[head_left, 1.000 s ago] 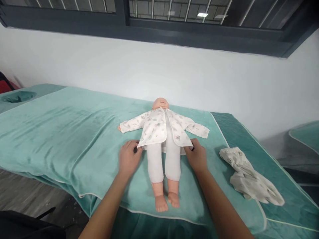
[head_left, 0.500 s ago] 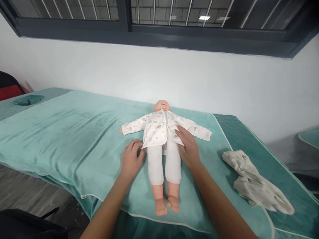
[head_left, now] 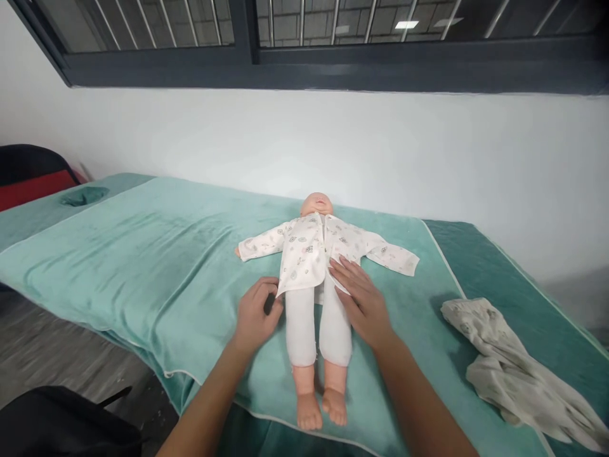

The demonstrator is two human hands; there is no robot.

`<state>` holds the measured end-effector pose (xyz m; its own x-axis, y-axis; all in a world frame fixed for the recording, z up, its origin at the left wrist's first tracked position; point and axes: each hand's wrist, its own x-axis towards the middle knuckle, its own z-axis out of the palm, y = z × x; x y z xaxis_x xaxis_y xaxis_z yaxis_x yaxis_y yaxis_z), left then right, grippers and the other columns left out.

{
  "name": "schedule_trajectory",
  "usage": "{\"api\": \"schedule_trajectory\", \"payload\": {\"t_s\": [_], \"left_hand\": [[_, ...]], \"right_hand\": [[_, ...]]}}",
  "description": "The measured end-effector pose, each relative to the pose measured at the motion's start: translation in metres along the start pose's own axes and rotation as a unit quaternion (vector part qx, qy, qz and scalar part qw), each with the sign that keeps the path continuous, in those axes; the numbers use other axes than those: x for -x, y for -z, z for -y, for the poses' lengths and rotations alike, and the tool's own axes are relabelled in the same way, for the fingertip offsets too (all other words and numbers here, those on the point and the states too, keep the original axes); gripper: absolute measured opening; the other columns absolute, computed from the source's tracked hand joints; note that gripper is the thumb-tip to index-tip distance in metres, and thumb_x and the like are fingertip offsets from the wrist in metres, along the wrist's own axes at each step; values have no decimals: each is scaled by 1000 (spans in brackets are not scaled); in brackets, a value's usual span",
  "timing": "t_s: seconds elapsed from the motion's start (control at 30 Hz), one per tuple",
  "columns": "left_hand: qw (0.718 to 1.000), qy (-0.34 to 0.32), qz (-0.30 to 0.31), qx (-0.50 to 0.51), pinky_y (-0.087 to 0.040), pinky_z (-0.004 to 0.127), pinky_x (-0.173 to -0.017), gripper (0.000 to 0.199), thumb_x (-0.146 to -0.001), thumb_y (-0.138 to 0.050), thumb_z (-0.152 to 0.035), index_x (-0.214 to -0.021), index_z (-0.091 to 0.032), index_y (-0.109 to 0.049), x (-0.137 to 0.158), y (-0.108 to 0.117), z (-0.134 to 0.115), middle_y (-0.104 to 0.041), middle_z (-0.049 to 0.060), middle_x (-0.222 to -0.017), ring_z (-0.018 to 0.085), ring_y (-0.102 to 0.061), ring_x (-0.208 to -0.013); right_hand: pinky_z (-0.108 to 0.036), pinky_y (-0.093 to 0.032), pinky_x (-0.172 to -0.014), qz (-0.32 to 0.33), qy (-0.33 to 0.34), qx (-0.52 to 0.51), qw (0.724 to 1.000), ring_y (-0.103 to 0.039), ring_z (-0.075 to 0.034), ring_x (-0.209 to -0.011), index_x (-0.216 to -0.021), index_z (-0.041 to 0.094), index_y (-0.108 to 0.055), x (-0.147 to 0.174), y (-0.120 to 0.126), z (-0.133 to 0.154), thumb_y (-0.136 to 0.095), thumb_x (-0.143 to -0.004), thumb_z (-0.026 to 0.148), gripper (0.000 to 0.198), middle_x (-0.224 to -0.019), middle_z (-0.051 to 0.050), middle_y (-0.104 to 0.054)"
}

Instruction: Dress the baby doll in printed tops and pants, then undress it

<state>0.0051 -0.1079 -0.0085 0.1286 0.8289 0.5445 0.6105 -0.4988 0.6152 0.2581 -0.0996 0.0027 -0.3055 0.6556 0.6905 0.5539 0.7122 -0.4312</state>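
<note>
A baby doll (head_left: pixel 318 203) lies on its back, feet toward me, in a white patterned baby jacket (head_left: pixel 302 254) and white trousers (head_left: pixel 301 327). The jacket's front edges part below the chest. At the hem's left corner, my left hand (head_left: pixel 258 314) has its thumb and curled fingers closed on the cloth, which is drawn to a point there. My right hand (head_left: pixel 364 301) rests with outstretched fingers on the jacket's right front panel, over the doll's hip. Both doll arms are spread, and the right-hand sleeve end shows no doll hand.
Green covers spread over the bed (head_left: pixel 190 254), which has a face hole (head_left: pixel 84 196) at its far left. A crumpled pale patterned garment (head_left: pixel 509 362) lies on the right. Behind stand a white wall and a barred window. A black chair (head_left: pixel 66 422) is at lower left.
The view has shifted a little. My right hand has slid inward across the jacket front, its fingers now nearer the middle opening. My left hand stays at the hem corner.
</note>
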Motion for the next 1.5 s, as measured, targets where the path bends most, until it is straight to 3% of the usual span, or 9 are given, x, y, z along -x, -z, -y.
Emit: {"api": "schedule_trajectory", "payload": {"t_s": [0.17, 0.3, 0.43, 0.63, 0.73, 0.93, 1.2, 1.33, 1.5], "left_hand": [[998, 28, 0, 60, -51, 33, -84, 14, -94, -46, -29, -84, -22, -54, -2, 7, 3, -66, 6, -98, 18, -63, -93], [994, 76, -66, -40, -45, 41, -103, 17, -92, -46, -30, -95, -21, -60, -19, 13, 30, -64, 11, -117, 23, -58, -115], [959, 152, -74, -228, -36, 50, -112, 49, -86, -50, -26, -133, -15, -50, -47, 14, 59, -48, 17, -145, 33, -42, -136], [934, 184, 11, -307, -38, 53, -105, 56, -89, -43, -28, -145, -19, -44, -77, 14, 81, -52, 15, -144, 36, -50, -128], [931, 169, 23, -322, -39, 52, -102, 57, -91, -38, -25, -147, -18, -43, -84, 15, 87, -54, 15, -143, 36, -50, -127], [933, 197, -4, -300, -40, 46, -100, 49, -94, -34, -23, -139, -22, -54, -93, 22, 95, -54, 10, -146, 32, -51, -128], [919, 262, -69, -287, -44, 47, -97, 54, -92, -32, -14, -144, -17, -48, -97, 27, 100, -60, 16, -135, 33, -54, -124], [918, 258, -57, -295, -42, 50, -99, 59, -89, -33, -10, -145, -16, -46, -95, 24, 101, -58, 18, -137, 35, -52, -126], [926, 243, -103, -271, -44, 44, -100, 60, -83, -38, -6, -140, -16, -51, -92, 23, 104, -61, 15, -131, 31, -56, -121]], "right_hand": [[-56, -28, -120, -8, -36, -67, 997, -43, -25, -140, -135, 32, -60, 0, -1, 12, -48, -99, 24, 38, -143, -2, -55], [-50, -37, -115, -92, -174, -151, 969, -50, -25, -134, -130, 27, -62, 1, 9, -5, -49, -98, 34, 35, -141, -5, -58], [-48, -39, -112, -159, -298, 14, 941, -52, -29, -130, -132, 17, -59, 9, 37, -67, -55, -90, 43, 50, -138, -13, -59], [-51, -42, -100, -131, -446, 216, 859, -56, -36, -117, -132, 9, -55, 31, 73, -144, -56, -79, 46, 64, -128, -22, -60], [-48, -45, -94, -96, -438, 235, 862, -59, -33, -105, -125, 13, -59, 33, 72, -152, -57, -79, 42, 55, -118, -19, -65], [-43, -47, -85, -148, -454, 221, 850, -61, -28, -86, -106, 14, -68, 22, 78, -165, -56, -72, 30, 39, -93, -13, -67], [-39, -48, -85, -233, -433, 210, 845, -62, -25, -85, -103, 12, -66, 15, 84, -171, -49, -76, 27, 35, -96, -14, -67], [-47, -39, -102, -265, -331, 246, 872, -54, -31, -112, -110, 11, -64, 7, 75, -152, -51, -79, 29, 38, -111, -18, -63], [-37, -50, -80, -222, -212, 117, 945, -59, -23, -94, -108, 17, -63, -29, 40, -95, -49, -88, 35, 31, -108, -12, -61]]}}
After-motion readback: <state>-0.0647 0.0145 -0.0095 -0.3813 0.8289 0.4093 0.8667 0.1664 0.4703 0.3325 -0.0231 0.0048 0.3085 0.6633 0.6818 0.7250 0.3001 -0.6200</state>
